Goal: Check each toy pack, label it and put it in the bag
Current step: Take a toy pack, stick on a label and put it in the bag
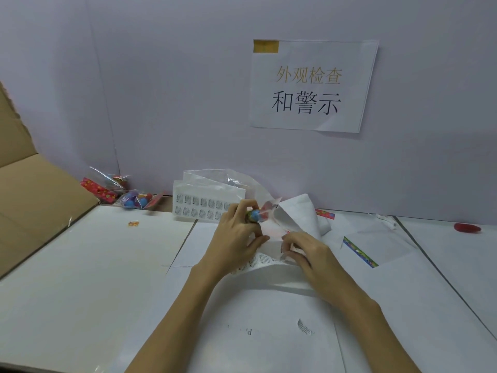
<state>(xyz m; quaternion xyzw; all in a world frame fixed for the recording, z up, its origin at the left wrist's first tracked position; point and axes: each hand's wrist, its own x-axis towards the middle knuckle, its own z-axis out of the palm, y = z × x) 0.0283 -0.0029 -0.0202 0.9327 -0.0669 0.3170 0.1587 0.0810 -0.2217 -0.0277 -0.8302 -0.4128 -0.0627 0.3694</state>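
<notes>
Left hand (236, 232) grips the toy pack (258, 215) up off the tabletop (94, 265) mid-scene, probably so the right hand (301, 251), pinching at the label sheet (266, 265) just beside it, can peel one off.

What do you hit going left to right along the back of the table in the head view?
Cardboard box → toy packs by the wall → label sheets → toy pack in the left hand → curled backing sheet → flat clear bag with a colourful strip → red object.
</notes>
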